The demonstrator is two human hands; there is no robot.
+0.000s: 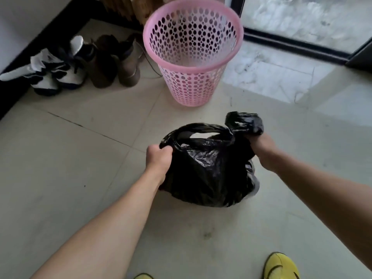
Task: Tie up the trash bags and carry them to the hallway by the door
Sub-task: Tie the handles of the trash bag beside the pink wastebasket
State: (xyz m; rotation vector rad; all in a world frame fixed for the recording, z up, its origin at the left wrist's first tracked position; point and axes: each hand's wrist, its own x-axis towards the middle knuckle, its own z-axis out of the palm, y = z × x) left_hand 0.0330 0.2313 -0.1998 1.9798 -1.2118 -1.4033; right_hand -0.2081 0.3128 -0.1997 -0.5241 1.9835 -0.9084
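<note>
A full black trash bag (207, 174) sits on the tiled floor in front of me. My left hand (158, 158) grips the bag's left edge near its mouth. My right hand (261, 144) grips the right edge, and a bunched end of black plastic (244, 122) sticks up above that fist. The bag's mouth gapes a little between my hands, with something pale showing inside.
A pink perforated waste basket (193, 57) with no liner stands just beyond the bag. White-and-dark sneakers (54, 69) and brown boots (118, 61) line the wall at left. A glass door with a dark frame (291, 44) is at upper right. My yellow slippers (280, 266) show below.
</note>
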